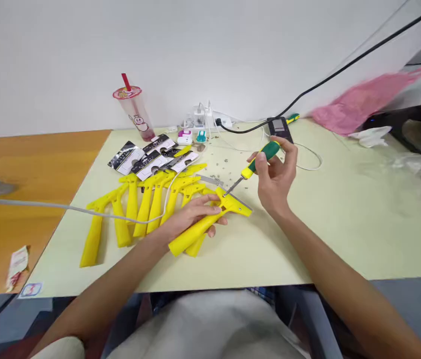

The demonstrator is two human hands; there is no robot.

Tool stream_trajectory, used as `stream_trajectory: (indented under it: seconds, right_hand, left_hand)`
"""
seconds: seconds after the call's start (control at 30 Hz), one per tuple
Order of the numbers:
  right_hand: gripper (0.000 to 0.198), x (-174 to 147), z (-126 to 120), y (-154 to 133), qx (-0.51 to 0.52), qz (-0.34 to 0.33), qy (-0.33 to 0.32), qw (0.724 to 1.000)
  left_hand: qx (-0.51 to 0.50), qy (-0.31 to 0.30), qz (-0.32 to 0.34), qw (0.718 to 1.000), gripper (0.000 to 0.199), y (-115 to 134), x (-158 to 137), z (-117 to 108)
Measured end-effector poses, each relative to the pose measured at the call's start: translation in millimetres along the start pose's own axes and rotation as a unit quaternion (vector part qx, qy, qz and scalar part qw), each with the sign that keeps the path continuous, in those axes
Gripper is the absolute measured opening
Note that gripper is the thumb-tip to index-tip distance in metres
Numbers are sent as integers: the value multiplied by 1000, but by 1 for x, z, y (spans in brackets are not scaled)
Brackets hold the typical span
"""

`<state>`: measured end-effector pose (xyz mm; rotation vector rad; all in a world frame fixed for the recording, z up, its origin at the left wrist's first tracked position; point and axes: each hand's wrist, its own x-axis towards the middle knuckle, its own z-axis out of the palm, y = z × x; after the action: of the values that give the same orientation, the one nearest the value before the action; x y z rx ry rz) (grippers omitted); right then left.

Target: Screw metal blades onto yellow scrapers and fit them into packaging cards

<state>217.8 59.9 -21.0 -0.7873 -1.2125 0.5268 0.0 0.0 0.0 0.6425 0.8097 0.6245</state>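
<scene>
In my left hand [199, 214] is a yellow scraper [195, 233], its handle slanting toward me and a thin blade along its wide head. My right hand [278, 174] grips a green and yellow screwdriver [266, 155] by the handle. The screwdriver's tip meets the scraper's head close to a screw hole. Several more yellow scrapers [121, 219] lie in a row left of my left hand, partly overlapping. Small metal screws [215, 178] are scattered on the table behind the held scraper. A loose grey blade strip [210, 180] lies just behind its head.
Black-and-white packets [149, 163] lie behind the scrapers, near a plastic cup with a red straw [137, 112]. A white cable [128, 218] runs across the scrapers. A power strip [205, 119], a black device [280, 129] and a pink bag [363, 102] sit along the wall.
</scene>
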Motion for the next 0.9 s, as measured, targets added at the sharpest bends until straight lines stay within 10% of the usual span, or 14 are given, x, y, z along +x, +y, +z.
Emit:
stream_trajectory:
  seconds: [0.9]
  right_hand:
    - [39,1,-1,4,-41,-36,-7,998]
  left_hand:
    - [-12,1,13,1000,45,0,-3,1]
